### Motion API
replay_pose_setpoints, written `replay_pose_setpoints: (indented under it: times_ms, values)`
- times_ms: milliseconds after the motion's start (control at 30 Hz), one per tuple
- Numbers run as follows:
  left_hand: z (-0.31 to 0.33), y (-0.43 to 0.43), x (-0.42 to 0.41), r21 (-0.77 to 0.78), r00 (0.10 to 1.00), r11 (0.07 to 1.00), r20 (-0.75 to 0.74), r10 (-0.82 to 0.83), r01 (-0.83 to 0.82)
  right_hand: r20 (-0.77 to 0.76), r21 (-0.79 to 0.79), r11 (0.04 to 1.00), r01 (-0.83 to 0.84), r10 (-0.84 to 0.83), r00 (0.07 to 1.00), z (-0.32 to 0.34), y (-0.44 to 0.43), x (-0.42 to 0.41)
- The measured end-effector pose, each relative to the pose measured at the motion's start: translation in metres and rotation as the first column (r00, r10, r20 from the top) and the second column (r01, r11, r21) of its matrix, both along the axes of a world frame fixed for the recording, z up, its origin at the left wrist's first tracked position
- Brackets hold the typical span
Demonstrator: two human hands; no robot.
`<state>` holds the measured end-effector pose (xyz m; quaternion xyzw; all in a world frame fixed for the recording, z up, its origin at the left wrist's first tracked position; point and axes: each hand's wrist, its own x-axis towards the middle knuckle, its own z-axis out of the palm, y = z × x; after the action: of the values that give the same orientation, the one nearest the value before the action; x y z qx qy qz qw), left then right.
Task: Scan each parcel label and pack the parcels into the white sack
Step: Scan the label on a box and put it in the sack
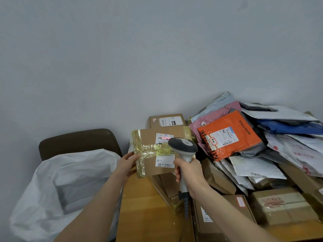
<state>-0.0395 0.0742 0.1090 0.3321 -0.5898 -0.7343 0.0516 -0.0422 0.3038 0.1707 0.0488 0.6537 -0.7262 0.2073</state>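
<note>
Leftmost, a white sack [61,180] is seen slumped against a dark brown chair [78,140], with a shadowed hollow showing among its folds. Just right of the sack, the left hand [126,165] is raised over the edge of a wooden table [145,206]. A cardboard parcel [148,137] is gripped by that hand at its left edge: the thumb is laid on the top face over yellowish tape, while the other fingers are hidden behind the box. The parcel is held tilted up above the table, clear of the sack, with its white label [165,159] turned toward the camera. A red line of light [165,138] is cast across the barcode near the label's top. Behind it, a second cardboard box [167,120] is set against the grey wall [157,49].

Next, a grey handheld scanner [183,149] is pointed at the label, its head overlapping the parcel's right part in this view. Its handle is clasped by the right hand [189,173], all fingers wrapped round it, and a dark cable [186,205] is seen hanging below the fist.

Further right, an orange mailer [229,135] printed MISTINE is laid atop a pink mailer [209,119], within a heap of grey and white bags [258,170] and a blue bag [286,127]. Beneath and before the heap, several taped cartons [283,205] are stacked on the table.
</note>
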Motion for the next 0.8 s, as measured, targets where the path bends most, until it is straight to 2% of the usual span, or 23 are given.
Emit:
replay_pose_setpoints:
  times_ms: [800]
  values:
    - [0.004, 0.005, 0.01, -0.035, 0.999, 0.999, 0.025, 0.026, -0.025, -0.03, -0.007, 0.999, -0.049, 0.049, 0.998, 0.001, 0.008, 0.007]
